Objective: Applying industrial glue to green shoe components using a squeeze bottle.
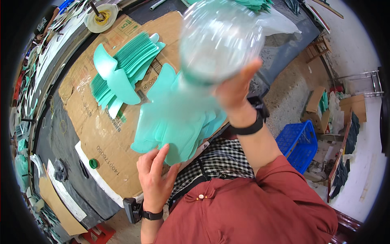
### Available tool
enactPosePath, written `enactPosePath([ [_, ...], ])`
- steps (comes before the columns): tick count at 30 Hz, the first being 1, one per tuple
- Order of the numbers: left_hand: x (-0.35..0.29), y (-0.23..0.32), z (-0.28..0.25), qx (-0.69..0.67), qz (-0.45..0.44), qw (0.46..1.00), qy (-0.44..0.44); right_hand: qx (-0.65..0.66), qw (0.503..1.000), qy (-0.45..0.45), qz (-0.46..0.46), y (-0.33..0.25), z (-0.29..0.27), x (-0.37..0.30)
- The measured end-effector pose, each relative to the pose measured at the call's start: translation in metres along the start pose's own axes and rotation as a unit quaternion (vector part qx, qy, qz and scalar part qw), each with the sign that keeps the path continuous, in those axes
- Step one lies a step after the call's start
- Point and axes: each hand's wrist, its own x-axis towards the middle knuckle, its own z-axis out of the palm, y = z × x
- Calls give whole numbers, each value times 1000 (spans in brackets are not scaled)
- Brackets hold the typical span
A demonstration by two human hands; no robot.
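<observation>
My right hand (pixel 237 91) is wrapped round a clear, rounded plastic bottle (pixel 221 36), raised over the cardboard and smeared by motion. A pale haze blurs the space just below the bottle, and I cannot tell what it is. Under it lies a fanned-out pile of mint-green, curved flat pieces (pixel 178 130). At the near edge of this pile, my left hand (pixel 154 171) has its fingers apart, with fingertips touching the lowest pieces. Farther left, a neat stack of the same green pieces (pixel 136 55) stands fanned, with two loose curved ones lying across it.
A brown cardboard sheet (pixel 97 134) covers the table under the piles. A small green cap (pixel 93 163) lies near its left edge. A round whitish spool (pixel 101 18) stands at the far left. On the floor to the right are a blue plastic basket (pixel 298 142) and an open carton (pixel 317 107).
</observation>
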Motion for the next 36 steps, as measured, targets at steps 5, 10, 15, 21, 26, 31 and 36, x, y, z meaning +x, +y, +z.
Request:
enactPosePath([
  [5,9,3,-16,20,47,999,-17,45,996,65,49,18,-22,14],
  [10,20,9,-20,16,89,996,-20,78,990,97,70,26,-29,13],
  [15,36,12,2,48,93,994,-12,30,995,91,35,27,-22,19],
  [21,36,5,6,59,79,995,-23,17,997,-63,-34,-16,15,-27],
  [26,15,0,-8,48,62,997,-5,76,994,18,78,-20,13,-25],
  [31,-5,-10,-10,-110,-63,990,65,121,987,-100,29,-29,44,-30],
  [36,-12,-22,-8,-77,-104,988,89,228,928,-293,-39,-39,44,-80],
])
